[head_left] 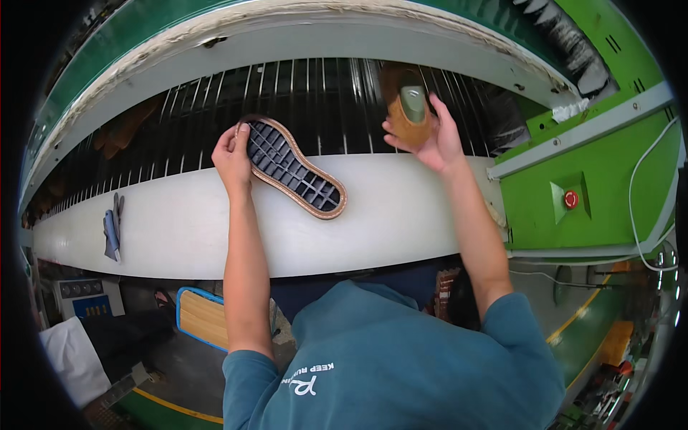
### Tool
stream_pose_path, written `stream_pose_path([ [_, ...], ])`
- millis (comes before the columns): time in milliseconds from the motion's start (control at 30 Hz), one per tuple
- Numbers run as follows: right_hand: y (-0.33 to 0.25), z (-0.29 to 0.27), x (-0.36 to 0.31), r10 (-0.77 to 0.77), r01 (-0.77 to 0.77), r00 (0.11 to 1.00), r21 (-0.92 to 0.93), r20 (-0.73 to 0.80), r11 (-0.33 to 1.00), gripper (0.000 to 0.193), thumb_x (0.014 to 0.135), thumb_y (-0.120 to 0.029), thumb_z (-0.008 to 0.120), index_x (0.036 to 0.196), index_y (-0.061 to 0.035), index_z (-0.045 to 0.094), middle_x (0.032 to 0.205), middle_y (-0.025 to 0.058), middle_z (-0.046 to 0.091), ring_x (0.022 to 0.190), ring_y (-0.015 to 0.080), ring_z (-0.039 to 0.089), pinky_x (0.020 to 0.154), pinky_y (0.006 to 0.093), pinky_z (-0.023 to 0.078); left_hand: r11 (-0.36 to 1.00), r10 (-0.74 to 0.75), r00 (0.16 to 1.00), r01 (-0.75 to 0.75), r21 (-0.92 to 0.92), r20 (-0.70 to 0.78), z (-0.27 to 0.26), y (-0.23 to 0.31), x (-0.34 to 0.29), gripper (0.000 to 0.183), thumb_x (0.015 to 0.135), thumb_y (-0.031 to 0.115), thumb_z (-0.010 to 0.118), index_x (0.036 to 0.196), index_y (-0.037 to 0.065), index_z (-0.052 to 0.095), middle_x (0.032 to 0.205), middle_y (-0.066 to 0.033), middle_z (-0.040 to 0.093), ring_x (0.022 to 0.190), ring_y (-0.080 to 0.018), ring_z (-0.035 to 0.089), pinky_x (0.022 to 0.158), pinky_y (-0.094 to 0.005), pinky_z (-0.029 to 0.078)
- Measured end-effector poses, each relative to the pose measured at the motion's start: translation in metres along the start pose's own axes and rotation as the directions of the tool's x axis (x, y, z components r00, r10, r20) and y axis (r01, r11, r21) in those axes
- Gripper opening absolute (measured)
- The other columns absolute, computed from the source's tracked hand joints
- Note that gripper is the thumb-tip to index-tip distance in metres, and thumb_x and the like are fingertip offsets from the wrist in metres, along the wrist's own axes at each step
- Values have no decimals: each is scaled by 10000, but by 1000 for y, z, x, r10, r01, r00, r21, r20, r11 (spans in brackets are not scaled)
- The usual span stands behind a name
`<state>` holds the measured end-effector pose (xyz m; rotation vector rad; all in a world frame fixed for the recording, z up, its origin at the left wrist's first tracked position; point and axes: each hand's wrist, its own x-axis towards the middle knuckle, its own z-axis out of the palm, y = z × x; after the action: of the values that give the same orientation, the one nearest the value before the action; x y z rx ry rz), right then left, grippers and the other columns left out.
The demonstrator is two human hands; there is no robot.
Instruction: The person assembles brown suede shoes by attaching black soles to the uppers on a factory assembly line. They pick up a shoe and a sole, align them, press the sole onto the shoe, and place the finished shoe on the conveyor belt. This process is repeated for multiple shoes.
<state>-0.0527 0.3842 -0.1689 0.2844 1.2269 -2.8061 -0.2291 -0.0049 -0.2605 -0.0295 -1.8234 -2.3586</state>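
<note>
My left hand [231,159] is closed on the far left end of a shoe sole [295,169]. The sole has a brown stitched rim and a dark gridded inside that faces up, and it slants over the edge of the white worktop. In my right hand [442,143] is a tan shoe upper [409,129] on a green last [413,102]. My thumb lies along its right side, and the fingers reach under and around the left. Both pieces are apart from each other.
Beyond the white worktop [380,236] runs a roller conveyor [315,107] with brown shoe parts [129,132] at its left. A blue-handled tool [110,233] lies on the worktop. At right stands a green machine [530,208] with a red button [570,199]. Another person [75,358] is at lower left.
</note>
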Motion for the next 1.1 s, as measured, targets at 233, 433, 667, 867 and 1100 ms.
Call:
stream_pose_path([
  [233,63,19,-47,-141,145,982,21,-126,989,835,1082,-664,682,1649,-67,541,1534,132,693,1379,279,710,1145,461,610,999,-8,998,10,-43,56,-2,9,6,355,1080,191,840,1293,-87,786,1117,-95,842,975,-114,773,897,-250,596],
  [433,81,39,-98,-219,206,975,-236,-32,950,1079,881,-256,982,1737,-15,371,1542,147,621,1446,253,613,1253,404,471,997,14,981,0,-73,193,22,62,-19,359,1082,194,843,1302,-84,790,1119,-75,832,969,-104,761,908,-246,590],
  [667,106,47,-151,-466,404,885,-477,-12,781,1184,862,-128,883,1798,9,172,1639,203,519,1529,311,551,1274,453,456,965,247,906,-261,-6,345,77,136,-82,329,1095,147,822,1350,-52,761,1184,-65,821,1061,-86,731,973,-242,562],
  [867,145,42,-180,-636,548,771,-535,27,643,1248,922,-125,825,1829,-1,-24,1751,232,351,1608,366,454,1320,496,401,961,275,850,-246,-123,450,84,160,-115,336,1100,112,799,1375,-33,670,1190,-57,794,1058,-86,726,960,-246,578],
  [1100,171,51,-174,-724,574,690,-604,-6,553,1262,918,-33,790,1829,-26,-83,1782,235,307,1620,367,434,1313,492,412,971,240,807,-196,-138,540,89,176,-130,416,1033,2,837,1390,-34,627,1223,-101,804,1097,-122,768,968,-277,627],
])
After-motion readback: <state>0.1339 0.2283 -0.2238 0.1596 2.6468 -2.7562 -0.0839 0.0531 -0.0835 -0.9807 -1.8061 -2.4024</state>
